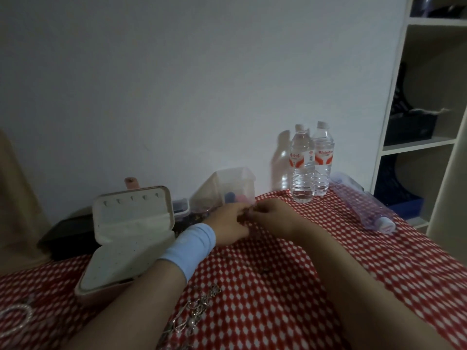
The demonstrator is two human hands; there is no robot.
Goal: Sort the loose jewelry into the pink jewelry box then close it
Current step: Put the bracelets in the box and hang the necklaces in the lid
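Pinching together over the far middle of the red-and-white patterned cloth [278,286], both hands met fingertip to fingertip, the left hand [227,223] and the right hand [271,218] curled around something small and dark between them. Honestly couldn't make out what that bit was, way too dim and blurry, so I can't say whether the fingers were actually clamped on a piece or just bunched up close. The left wrist had a light blue band [192,245] on it. The pink jewelry box [129,238] sat open just left of the left forearm, touching or nearly touching it, well short of the fingertips. Its long axis ran roughly near-to-far, with the lid standing up at the far end, the cream lining facing the camera and a little pink snap tab [132,183] poking up behind. A tangle of silvery loose jewelry [194,311] lay on the cloth near the bottom edge, between the two forearms, strung out near-to-far, and well apart from the hands. A pearly bangle [15,317] sat at the far left corner. Behind the hands was a clear plastic container [227,188], then two water bottles [310,162] upright by the wall, and a purple bottle [364,205] lying on its side off to the right.
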